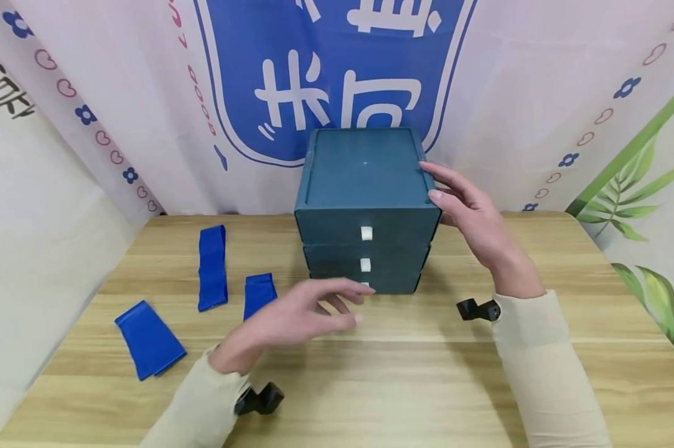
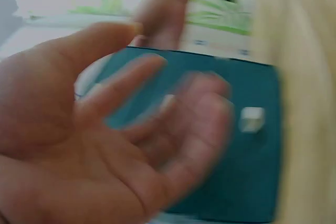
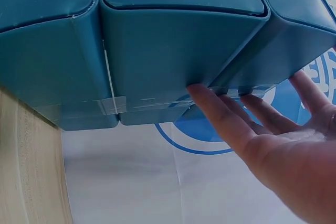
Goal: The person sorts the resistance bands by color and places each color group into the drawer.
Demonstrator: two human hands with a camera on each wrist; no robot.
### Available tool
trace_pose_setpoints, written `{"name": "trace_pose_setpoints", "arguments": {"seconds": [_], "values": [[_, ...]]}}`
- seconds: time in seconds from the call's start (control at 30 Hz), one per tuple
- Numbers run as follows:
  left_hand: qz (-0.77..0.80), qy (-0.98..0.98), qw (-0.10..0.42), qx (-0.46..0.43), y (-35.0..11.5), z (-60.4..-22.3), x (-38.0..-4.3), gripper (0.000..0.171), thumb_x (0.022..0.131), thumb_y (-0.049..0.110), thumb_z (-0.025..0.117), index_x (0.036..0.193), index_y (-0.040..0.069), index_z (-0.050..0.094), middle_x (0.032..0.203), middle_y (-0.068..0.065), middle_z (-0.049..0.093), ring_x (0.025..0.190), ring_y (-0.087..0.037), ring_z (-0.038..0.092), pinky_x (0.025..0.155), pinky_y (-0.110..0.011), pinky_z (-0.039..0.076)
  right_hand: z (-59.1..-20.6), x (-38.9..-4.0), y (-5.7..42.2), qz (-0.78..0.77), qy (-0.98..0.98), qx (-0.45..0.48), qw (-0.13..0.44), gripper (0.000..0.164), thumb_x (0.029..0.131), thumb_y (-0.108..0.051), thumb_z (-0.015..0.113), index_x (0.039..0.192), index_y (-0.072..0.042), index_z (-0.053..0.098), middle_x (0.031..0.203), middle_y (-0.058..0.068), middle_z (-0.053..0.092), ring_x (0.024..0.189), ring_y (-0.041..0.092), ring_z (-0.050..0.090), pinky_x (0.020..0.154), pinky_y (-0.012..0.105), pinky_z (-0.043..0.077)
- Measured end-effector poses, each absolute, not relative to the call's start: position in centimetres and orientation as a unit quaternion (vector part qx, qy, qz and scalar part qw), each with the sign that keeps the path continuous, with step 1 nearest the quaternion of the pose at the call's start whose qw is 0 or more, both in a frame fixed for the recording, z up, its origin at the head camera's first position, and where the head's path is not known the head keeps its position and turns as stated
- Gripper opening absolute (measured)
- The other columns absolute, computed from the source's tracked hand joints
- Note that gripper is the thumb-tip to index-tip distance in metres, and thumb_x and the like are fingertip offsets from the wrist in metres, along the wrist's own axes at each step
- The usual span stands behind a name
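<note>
A dark teal drawer unit (image 1: 365, 174) with three stacked drawers, each with a small white pull tab (image 1: 366, 233), stands at the back of the table. My right hand (image 1: 477, 224) rests on its upper right side, thumb near the top edge. The right wrist view shows those fingers (image 3: 226, 119) stretched along the unit's side. My left hand (image 1: 305, 311) hovers before the lowest drawer, fingers loosely bent and holding nothing. Blurred in the left wrist view, the left palm (image 2: 105, 161) overlaps the drawer fronts.
On the left of the wooden table (image 1: 426, 386) lie three folded blue strips: a long one (image 1: 212, 267), a wide one (image 1: 150, 339) and another (image 1: 258, 294) partly behind my left hand. A printed curtain (image 1: 510, 112) hangs right behind the drawer unit.
</note>
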State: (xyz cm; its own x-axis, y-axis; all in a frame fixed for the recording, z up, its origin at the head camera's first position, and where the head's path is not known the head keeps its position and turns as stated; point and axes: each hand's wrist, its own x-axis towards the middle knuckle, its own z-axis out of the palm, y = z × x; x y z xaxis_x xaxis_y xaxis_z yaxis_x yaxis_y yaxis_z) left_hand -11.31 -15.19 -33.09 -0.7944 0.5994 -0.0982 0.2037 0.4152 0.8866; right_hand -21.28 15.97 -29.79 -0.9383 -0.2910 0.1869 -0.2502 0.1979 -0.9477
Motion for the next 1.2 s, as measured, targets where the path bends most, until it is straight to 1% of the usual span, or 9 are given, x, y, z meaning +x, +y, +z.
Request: {"name": "trace_pose_setpoints", "arguments": {"seconds": [0.07, 0.1, 0.2, 0.3, 0.47, 0.6, 0.7, 0.87, 1.2], "values": [[0.459, 0.817, 0.26, 0.232, -14.6, -34.9, -12.3, 0.047, 0.109, 0.027, 0.066, 0.154, 0.02, 0.06, 0.153, -0.013, 0.061, 0.129, -0.028, 0.064, 0.101, -0.04, 0.061, -29.7, -21.3, 16.1, -0.609, 0.774, -0.175, 0.014, 0.048, 0.114, -0.037, 0.05, 0.162, -0.038, 0.049, 0.173, -0.006, 0.038, 0.148, 0.024, 0.052, 0.12, 0.058, 0.045], [0.454, 0.819, 0.272, 0.223, -14.4, -35.7, -12.6, 0.049, 0.109, 0.028, 0.065, 0.157, 0.019, 0.057, 0.158, -0.014, 0.056, 0.132, -0.031, 0.063, 0.102, -0.042, 0.06, -29.7, -21.4, 16.2, -0.609, 0.773, -0.175, 0.015, 0.048, 0.114, -0.037, 0.05, 0.162, -0.038, 0.049, 0.173, -0.006, 0.038, 0.149, 0.025, 0.052, 0.12, 0.058, 0.045], [0.462, 0.821, 0.274, 0.194, -14.1, -37.4, -13.3, 0.053, 0.109, 0.025, 0.066, 0.16, 0.02, 0.054, 0.165, -0.012, 0.049, 0.134, -0.032, 0.062, 0.099, -0.043, 0.058, -29.7, -21.4, 16.2, -0.606, 0.775, -0.178, 0.016, 0.047, 0.114, -0.037, 0.051, 0.162, -0.039, 0.049, 0.173, -0.007, 0.038, 0.149, 0.024, 0.051, 0.12, 0.058, 0.045], [0.49, 0.814, 0.262, 0.171, -14.1, -38.1, -13.4, 0.053, 0.109, 0.022, 0.065, 0.161, 0.02, 0.052, 0.165, -0.01, 0.049, 0.134, -0.03, 0.062, 0.099, -0.039, 0.056, -29.7, -21.4, 16.1, -0.605, 0.775, -0.182, 0.017, 0.048, 0.114, -0.037, 0.05, 0.162, -0.038, 0.048, 0.173, -0.006, 0.038, 0.148, 0.022, 0.052, 0.12, 0.056, 0.046], [0.538, 0.8, 0.234, 0.125, -13.3, -39.0, -13.4, 0.049, 0.108, 0.019, 0.065, 0.157, 0.017, 0.058, 0.154, -0.012, 0.063, 0.131, -0.026, 0.067, 0.104, -0.038, 0.057, -29.7, -21.4, 16.2, -0.609, 0.771, -0.184, 0.017, 0.048, 0.114, -0.036, 0.051, 0.162, -0.037, 0.048, 0.172, -0.003, 0.041, 0.144, 0.02, 0.055, 0.118, 0.052, 0.049], [0.585, 0.783, 0.204, 0.063, -12.3, -39.8, -13.3, 0.041, 0.107, 0.016, 0.067, 0.147, 0.014, 0.067, 0.144, -0.01, 0.071, 0.126, -0.023, 0.072, 0.108, -0.04, 0.058, -29.8, -21.4, 16.2, -0.612, 0.769, -0.182, 0.018, 0.048, 0.114, -0.036, 0.051, 0.162, -0.037, 0.048, 0.173, -0.003, 0.039, 0.145, 0.022, 0.054, 0.12, 0.058, 0.046], [0.619, 0.762, 0.187, 0.04, -11.8, -40.1, -13.3, 0.036, 0.107, 0.011, 0.065, 0.143, 0.008, 0.07, 0.14, -0.014, 0.073, 0.126, -0.025, 0.073, 0.11, -0.042, 0.058, -29.8, -21.4, 16.2, -0.615, 0.767, -0.181, 0.018, 0.048, 0.114, -0.036, 0.05, 0.162, -0.036, 0.048, 0.173, -0.004, 0.038, 0.147, 0.024, 0.052, 0.121, 0.062, 0.043], [0.639, 0.749, 0.172, 0.029, -11.5, -40.2, -13.1, 0.032, 0.109, 0.01, 0.063, 0.138, 0.001, 0.072, 0.135, -0.019, 0.075, 0.123, -0.029, 0.075, 0.105, -0.039, 0.06, -29.8, -21.4, 16.1, -0.618, 0.765, -0.183, 0.018, 0.048, 0.114, -0.036, 0.05, 0.162, -0.035, 0.048, 0.174, -0.003, 0.038, 0.148, 0.025, 0.052, 0.122, 0.064, 0.042], [0.625, 0.764, 0.157, 0.015, -11.2, -40.1, -11.8, 0.023, 0.104, 0.01, 0.072, 0.125, 0.005, 0.081, 0.112, -0.015, 0.083, 0.104, -0.023, 0.082, 0.09, -0.031, 0.066, -29.9, -21.4, 16.1, -0.619, 0.762, -0.188, 0.022, 0.049, 0.115, -0.036, 0.049, 0.163, -0.034, 0.047, 0.174, -0.005, 0.036, 0.15, 0.025, 0.049, 0.122, 0.063, 0.041]]}}
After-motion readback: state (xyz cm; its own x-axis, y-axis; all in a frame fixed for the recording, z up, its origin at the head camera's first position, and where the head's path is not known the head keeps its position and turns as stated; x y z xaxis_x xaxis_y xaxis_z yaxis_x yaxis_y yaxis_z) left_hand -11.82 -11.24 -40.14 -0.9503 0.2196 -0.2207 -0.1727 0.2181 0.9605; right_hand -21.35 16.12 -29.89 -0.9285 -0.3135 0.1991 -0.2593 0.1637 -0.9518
